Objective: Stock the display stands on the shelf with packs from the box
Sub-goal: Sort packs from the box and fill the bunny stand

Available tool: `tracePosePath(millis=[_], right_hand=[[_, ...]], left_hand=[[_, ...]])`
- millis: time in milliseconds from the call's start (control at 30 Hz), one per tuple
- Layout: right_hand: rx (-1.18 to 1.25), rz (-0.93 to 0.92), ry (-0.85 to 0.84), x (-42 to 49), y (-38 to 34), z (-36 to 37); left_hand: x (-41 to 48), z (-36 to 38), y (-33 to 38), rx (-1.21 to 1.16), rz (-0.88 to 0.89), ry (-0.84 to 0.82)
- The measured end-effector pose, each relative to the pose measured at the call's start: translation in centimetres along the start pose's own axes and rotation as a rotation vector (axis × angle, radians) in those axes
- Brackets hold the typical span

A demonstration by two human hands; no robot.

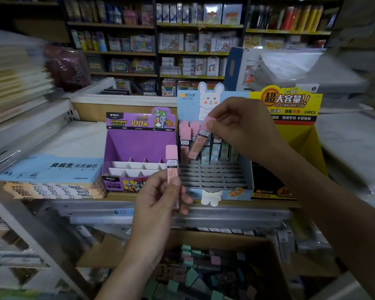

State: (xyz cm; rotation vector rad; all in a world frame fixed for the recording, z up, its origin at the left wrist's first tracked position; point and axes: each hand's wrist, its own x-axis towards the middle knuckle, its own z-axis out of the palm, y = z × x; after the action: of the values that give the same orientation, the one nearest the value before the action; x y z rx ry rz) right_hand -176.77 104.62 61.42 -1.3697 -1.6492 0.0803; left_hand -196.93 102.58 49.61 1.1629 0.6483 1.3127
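Right now the shelf (275, 204) carries three display stands side by side, w/ the open cardboard box (225, 239) below it and loose packs (204, 267) heaped inside. The blue rabbit stand (214, 176) sits in the middle, w/ the purple stand (139, 144) to its left and the yellow stand (290, 100) to its right. The right hand (243, 128) is the nearer one. Its thumb & fingers pinch the cap of a pink pack (198, 144), which hangs over the blue stand's back rows, long axis near vertical but tilted, lower end swung left. Free grey slots lie just below it & toward the person. The left hand (158, 195) grips a 2nd pink pack (172, 163) upright, in front of where the purple & blue stands meet. In the way, I'd say, are the packs already standing (215, 150) beside the tilted one — it prob. needs straightening before it drops in.
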Motion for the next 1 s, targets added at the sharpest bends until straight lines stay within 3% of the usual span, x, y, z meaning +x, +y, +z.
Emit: tracePosePath(millis=[333,767,1000], right_hand=[[-0.157,-0.086,-0.034,0.8,0.6,1.3],[-0.130,-0.153,-0.093,1.4,1.3,2.3],[-0.282,-0.206,-0.098,1.5,1.5,3.1]], left_hand=[[0.5,-0.8,0.2,-0.005,0.010,0.058],[0.8,-1.7,-0.1,0.040,0.035,0.007],[0.7,-1.9,-0.4,0.071,0.022,-0.005]])
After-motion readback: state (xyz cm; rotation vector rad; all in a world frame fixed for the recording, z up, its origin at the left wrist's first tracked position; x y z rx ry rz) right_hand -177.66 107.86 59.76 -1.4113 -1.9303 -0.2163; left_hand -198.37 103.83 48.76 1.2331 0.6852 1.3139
